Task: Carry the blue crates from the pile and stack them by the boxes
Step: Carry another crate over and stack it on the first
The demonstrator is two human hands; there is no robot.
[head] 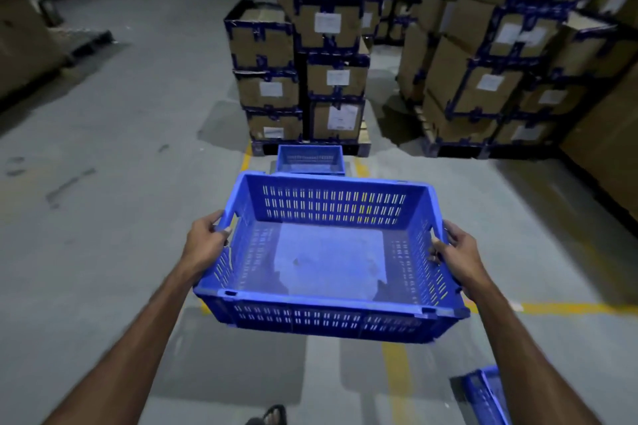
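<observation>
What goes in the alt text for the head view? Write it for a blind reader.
Both hands, left hand and right hand, grip the short ends of an empty blue slotted crate above a grey warehouse floor. Ahead, another blue crate sits before palletised cardboard boxes.

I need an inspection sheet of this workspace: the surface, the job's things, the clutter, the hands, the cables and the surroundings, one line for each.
Surface: grey concrete floor with yellow lines.
Job's things: carried blue crate, held off the floor, empty; second blue crate on the floor before the stacked boxes; part of another crate at the lower right.
Clutter: nothing seen.
Hands: left hand grips the carried crate's left rim; right hand grips its right rim.
Cables: nothing seen.
Surroundings: more taped, labelled boxes on pallets at the right; a sandalled foot below.
</observation>
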